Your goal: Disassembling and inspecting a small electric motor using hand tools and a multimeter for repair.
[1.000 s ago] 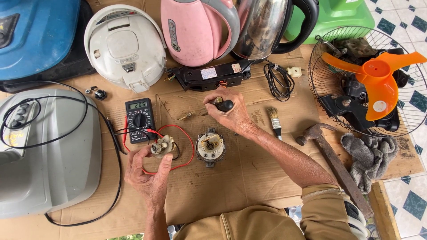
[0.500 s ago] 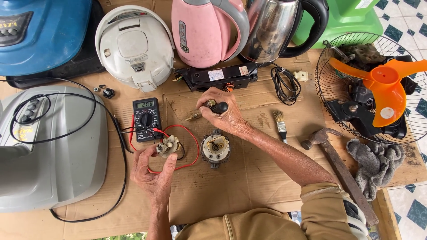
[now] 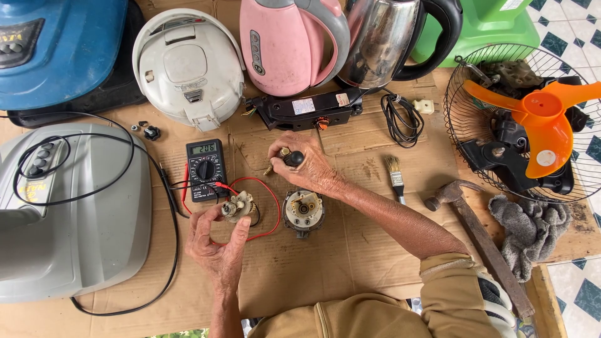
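Holding a small pale switch part (image 3: 238,205) between thumb and fingertips, the left hand (image 3: 216,241) rises palm-up from the lower edge, its fingers curled closed around the piece just below the black multimeter (image 3: 206,169). One red lead wire (image 3: 266,206) loops round beside that hand. Just to the right, one round socket base (image 3: 303,211) lies on the cardboard (image 3: 350,250), apart from both hands. Above it, the right hand (image 3: 310,168) reaches in from the lower right, forearm slanting across the cardboard, fingers closed on a black-handled screwdriver (image 3: 288,158) whose brass tip points left. Farther right lie one paintbrush (image 3: 395,178), one hammer (image 3: 479,238) and one grey rag (image 3: 529,231). Along the top stand two kettles, one pink (image 3: 288,44) and one steel (image 3: 382,40).
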